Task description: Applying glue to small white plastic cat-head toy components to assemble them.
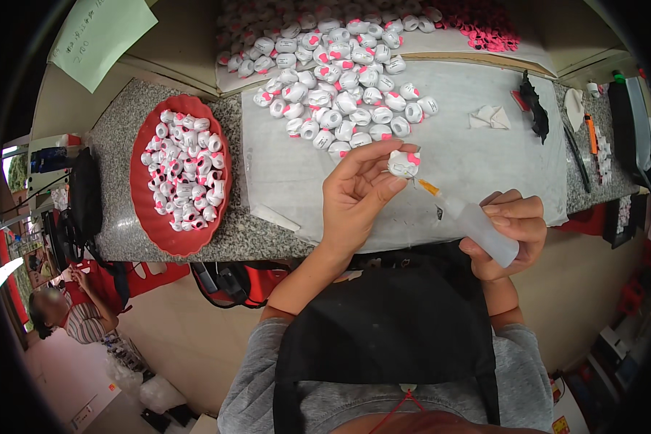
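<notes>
Between the thumb and fingers of my left hand (353, 194) is a small white toy head (401, 165) with a pink bow. My right hand (515, 228) is wrapped around a translucent white squeeze bottle (472, 223), tilted with its orange nozzle (428, 186) toward the toy head. The nozzle tip is close to the head's lower right edge; I cannot tell if they touch. Beyond my left hand, a heap of similar white toy heads (354, 94) spreads over the white sheet (477, 170) on the table.
A red scalloped tray (139, 206) full of white toy heads stands at left on the granite counter (112, 195). Pink bow pieces (488, 36) lie at the far right. A crumpled tissue (489, 117), a black rag (534, 108) and an orange pen (591, 134) lie rightward. Another person (79, 315) is far left.
</notes>
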Tool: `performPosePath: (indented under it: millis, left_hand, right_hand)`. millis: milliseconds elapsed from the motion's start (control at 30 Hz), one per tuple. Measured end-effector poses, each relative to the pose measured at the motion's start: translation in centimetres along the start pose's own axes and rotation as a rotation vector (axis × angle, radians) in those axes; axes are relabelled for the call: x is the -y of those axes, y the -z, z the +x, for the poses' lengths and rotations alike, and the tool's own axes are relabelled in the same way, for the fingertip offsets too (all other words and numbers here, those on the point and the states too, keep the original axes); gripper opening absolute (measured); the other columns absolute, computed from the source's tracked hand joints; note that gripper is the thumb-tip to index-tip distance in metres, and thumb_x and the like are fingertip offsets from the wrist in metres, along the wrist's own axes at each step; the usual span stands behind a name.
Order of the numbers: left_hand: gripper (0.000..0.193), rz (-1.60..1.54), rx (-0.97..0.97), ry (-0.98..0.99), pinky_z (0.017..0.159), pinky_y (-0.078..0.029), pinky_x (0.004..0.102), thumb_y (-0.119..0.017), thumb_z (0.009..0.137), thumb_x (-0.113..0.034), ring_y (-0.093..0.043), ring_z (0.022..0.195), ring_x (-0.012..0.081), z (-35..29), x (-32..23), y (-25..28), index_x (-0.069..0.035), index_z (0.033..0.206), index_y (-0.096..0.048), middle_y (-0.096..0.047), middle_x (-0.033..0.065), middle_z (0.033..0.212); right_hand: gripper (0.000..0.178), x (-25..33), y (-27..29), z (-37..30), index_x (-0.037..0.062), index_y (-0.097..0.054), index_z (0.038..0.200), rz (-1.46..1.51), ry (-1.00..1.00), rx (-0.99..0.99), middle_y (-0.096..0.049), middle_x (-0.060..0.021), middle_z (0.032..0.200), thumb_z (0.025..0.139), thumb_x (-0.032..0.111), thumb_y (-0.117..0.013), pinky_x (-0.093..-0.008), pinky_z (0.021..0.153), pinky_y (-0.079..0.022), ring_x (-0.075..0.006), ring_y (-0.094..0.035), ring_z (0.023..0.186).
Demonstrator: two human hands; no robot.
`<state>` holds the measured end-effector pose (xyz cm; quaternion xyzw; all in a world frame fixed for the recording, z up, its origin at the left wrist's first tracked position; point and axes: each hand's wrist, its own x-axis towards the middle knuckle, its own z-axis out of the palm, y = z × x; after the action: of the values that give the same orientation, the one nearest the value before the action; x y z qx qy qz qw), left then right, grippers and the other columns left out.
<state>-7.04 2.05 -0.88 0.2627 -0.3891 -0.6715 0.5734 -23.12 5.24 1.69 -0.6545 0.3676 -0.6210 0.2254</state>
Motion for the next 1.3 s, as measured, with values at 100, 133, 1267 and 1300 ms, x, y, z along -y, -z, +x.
performPosePath:
  millis: [100,133,1267,1300]
  left_hand:
    - [0.034,-0.007,0.004,0.009,0.080,-0.039,0.0264,-0.050,0.072,0.007,-0.047,0.095,0.0173,0.07,0.21,0.00,0.004,0.104,-0.041,-0.048,0.0154,0.102]
    - [0.034,-0.003,0.001,0.013,0.080,-0.039,0.0263,-0.050,0.072,0.007,-0.047,0.095,0.0173,0.05,0.18,-0.01,0.004,0.105,-0.041,-0.048,0.0154,0.102]
    - [0.034,0.109,0.024,0.011,0.078,-0.040,0.0258,-0.052,0.070,0.007,-0.047,0.092,0.0158,-0.17,0.30,0.08,0.003,0.103,-0.045,-0.048,0.0126,0.101]
    - [0.034,0.109,0.022,0.011,0.078,-0.040,0.0258,-0.052,0.070,0.007,-0.047,0.092,0.0158,-0.20,0.28,0.05,0.003,0.103,-0.045,-0.048,0.0126,0.101]
  right_hand:
    - [0.037,-0.04,0.14,-0.02,0.0062,-0.043,0.080,-0.016,0.014,0.010,-0.044,-0.0061,0.076,0.057,0.015,-0.072,-0.0229,0.048,-0.039,-0.0119,-0.043,0.055]
    - [0.037,-0.01,0.13,-0.01,0.0059,-0.043,0.079,-0.022,0.019,0.016,-0.044,-0.0063,0.076,0.057,0.014,-0.072,-0.0230,0.048,-0.040,-0.0119,-0.043,0.055]
    - [0.036,0.00,0.10,-0.19,0.0060,-0.043,0.081,-0.036,0.040,0.013,-0.045,-0.0070,0.078,0.057,0.011,-0.070,-0.0240,0.050,-0.040,-0.0127,-0.043,0.057]
    - [0.036,0.07,0.03,-0.16,0.0059,-0.043,0.081,-0.030,0.037,0.009,-0.045,-0.0071,0.078,0.058,0.010,-0.070,-0.0240,0.050,-0.040,-0.0126,-0.043,0.057]
